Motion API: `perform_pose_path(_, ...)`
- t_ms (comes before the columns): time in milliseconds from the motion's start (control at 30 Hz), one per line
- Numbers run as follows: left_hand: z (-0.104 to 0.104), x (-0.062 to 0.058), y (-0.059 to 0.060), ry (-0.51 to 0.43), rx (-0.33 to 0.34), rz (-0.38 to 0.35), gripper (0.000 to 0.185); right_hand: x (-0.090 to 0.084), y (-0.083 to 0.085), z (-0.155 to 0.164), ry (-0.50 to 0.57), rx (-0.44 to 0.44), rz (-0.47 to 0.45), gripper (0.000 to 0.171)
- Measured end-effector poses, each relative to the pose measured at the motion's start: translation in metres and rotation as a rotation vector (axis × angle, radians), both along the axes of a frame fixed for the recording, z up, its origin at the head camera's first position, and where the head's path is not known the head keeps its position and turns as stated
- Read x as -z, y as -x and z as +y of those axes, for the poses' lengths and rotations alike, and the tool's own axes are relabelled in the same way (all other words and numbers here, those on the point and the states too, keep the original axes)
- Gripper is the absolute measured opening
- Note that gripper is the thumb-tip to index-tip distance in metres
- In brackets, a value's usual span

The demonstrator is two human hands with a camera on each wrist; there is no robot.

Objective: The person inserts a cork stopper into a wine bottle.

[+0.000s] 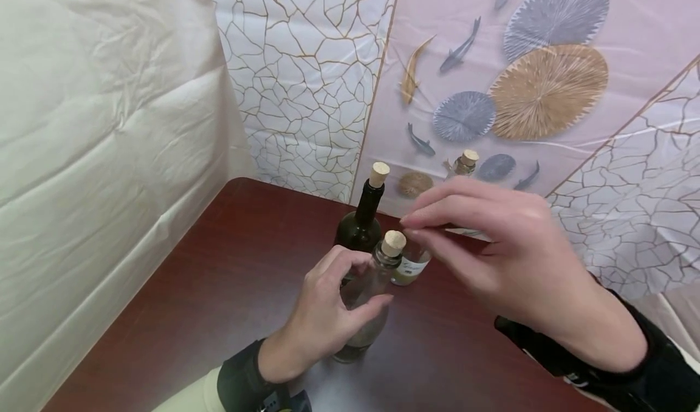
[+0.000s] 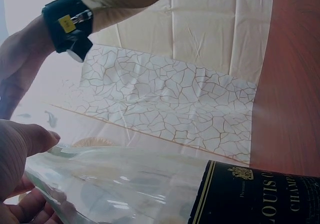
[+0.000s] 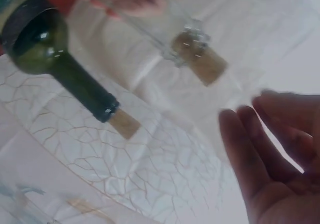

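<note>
A clear glass bottle (image 1: pixel 369 333) stands on the table, a cork (image 1: pixel 394 243) in its mouth. My left hand (image 1: pixel 325 315) holds it around the shoulder, thumb on one side and fingers on the other. Its black label (image 2: pixel 250 196) with gold lettering shows in the left wrist view. My right hand (image 1: pixel 508 248) hovers just beside the cork, fingertips close together with nothing between them. In the right wrist view, a gap separates its fingers (image 3: pixel 235 139) from the cork (image 3: pixel 200 58). Directly behind stands a dark green bottle (image 1: pixel 358 233), also corked (image 1: pixel 380 174).
Farther back, a bottle with a white label (image 1: pixel 409 269) is partly covered by my right hand. A corked neck (image 1: pixel 465 164) rises above that hand. The dark red table (image 1: pixel 219 278) meets cream cloth (image 1: pixel 109 126) at left and patterned cloth (image 1: pixel 306 96) behind.
</note>
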State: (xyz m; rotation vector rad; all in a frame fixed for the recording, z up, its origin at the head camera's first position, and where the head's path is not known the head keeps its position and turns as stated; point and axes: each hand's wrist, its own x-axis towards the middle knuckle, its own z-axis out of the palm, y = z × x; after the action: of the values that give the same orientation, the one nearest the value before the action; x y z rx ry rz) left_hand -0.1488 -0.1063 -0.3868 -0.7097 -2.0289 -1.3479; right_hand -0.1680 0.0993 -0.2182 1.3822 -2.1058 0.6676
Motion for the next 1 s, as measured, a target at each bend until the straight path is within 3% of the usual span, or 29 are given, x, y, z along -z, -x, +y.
perform_pose_path(200,0.001,-0.001,0.001,0.007,-0.006,0.004,0.046,0.01,-0.015,0.014,0.4,-0.035,-0.181,0.02)
perform_pose_path(367,0.003,-0.001,0.002,0.006,-0.003,0.0,0.047,0.028,-0.021,0.016,0.608,-0.099,-0.278,0.016)
perform_pose_path(467,0.003,-0.001,0.002,0.006,0.002,-0.008,0.048,0.036,-0.025,0.019,0.67,-0.099,-0.307,0.015)
perform_pose_path(633,0.008,-0.001,0.004,0.006,0.006,-0.015,0.048,0.043,-0.029,0.035,0.762,-0.014,-0.306,0.013)
perform_pose_path(800,0.015,0.0,0.01,0.003,0.005,-0.009,0.048,0.051,-0.03,0.048,0.916,-0.063,-0.367,0.013)
perform_pose_path(1000,0.029,0.001,0.019,0.001,0.017,-0.009,0.048,0.057,-0.029,0.054,0.931,0.01,-0.377,0.013)
